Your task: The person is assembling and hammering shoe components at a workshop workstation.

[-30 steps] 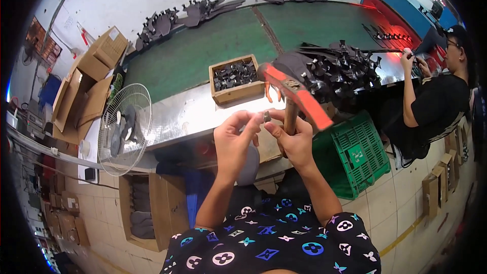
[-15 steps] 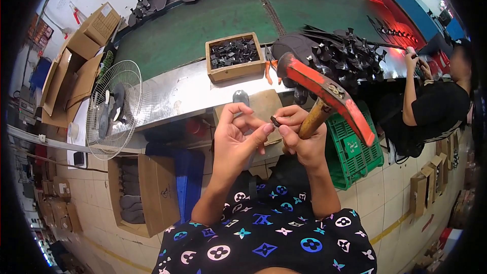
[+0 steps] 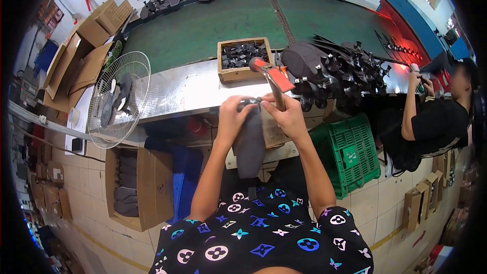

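A hammer with a red head (image 3: 275, 77) and a wooden handle (image 3: 277, 97) is gripped in my right hand (image 3: 290, 117), its head raised toward the bench. The thumb and fingertips of that hand meet at the heel end of a dark grey shoe sole (image 3: 249, 147). A tiny black piece seems to be there, mostly hidden by the fingers. My left hand (image 3: 231, 120) is closed around the same heel end. The sole's broad end points toward me, over a pale wooden block (image 3: 273, 134).
A wooden box (image 3: 243, 75) of small black pieces stands on the metal bench edge. Right of it lies a heap of black heeled soles (image 3: 340, 68). A wire fan guard (image 3: 120, 100) stands left, a green crate (image 3: 350, 152) right. A co-worker (image 3: 436, 109) sits far right.
Both hands have moved away from me to the sole's heel end. My left hand has let go of the small black piece and taken hold of the heel. The hammer has moved left with my right hand.
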Action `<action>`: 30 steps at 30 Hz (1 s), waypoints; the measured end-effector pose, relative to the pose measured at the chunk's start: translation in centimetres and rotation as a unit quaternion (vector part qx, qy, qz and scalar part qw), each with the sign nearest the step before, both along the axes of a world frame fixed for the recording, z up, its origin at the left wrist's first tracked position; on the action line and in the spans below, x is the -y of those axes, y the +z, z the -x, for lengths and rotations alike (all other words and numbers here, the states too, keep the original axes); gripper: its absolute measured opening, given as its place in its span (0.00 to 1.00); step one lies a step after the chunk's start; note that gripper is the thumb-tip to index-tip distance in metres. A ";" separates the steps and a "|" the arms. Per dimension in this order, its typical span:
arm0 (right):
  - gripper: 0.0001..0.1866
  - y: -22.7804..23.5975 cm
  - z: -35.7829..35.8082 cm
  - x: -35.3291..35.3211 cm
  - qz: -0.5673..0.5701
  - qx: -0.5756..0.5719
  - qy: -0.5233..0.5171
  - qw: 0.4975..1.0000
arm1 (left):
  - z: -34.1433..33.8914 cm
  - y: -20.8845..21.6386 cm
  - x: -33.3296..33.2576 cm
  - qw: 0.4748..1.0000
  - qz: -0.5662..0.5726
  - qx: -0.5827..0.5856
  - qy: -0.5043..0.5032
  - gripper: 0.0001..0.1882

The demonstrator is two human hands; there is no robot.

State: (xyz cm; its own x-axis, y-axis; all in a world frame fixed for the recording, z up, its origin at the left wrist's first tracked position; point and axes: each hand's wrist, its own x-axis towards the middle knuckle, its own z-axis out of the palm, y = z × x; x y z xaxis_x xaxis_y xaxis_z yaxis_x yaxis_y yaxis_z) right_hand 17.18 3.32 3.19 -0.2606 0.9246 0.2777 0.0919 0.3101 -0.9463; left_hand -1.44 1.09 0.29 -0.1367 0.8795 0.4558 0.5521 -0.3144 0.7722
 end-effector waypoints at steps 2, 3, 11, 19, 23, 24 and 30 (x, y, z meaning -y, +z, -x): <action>0.13 0.1 0.0 -0.5 0.000 0.021 0.017 1.000 | -0.5 0.3 1.0 0.998 0.031 0.005 -0.045 0.16; 0.13 0.2 0.1 -0.7 -0.002 0.040 0.030 0.999 | -0.7 0.5 1.3 0.999 0.033 0.007 -0.043 0.16; 0.13 0.2 -0.2 -1.0 -0.051 0.150 0.063 0.985 | -0.2 -1.2 1.3 0.998 0.025 0.024 -0.055 0.16; 0.13 0.0 -0.6 -0.2 -0.192 0.200 0.049 0.960 | -0.7 -0.3 1.3 0.994 -0.034 0.061 -0.082 0.17; 0.13 1.6 -1.0 1.6 -0.194 0.191 0.018 0.962 | -0.1 -1.3 0.9 0.994 0.031 0.072 -0.080 0.16; 0.14 3.0 -1.0 2.8 -0.131 0.158 -0.005 0.979 | 0.2 -1.7 0.8 0.992 0.033 0.080 -0.093 0.16; 0.09 3.8 -2.3 8.5 -0.063 0.144 -0.081 0.984 | -0.1 -0.3 0.9 0.966 0.140 0.170 -0.133 0.15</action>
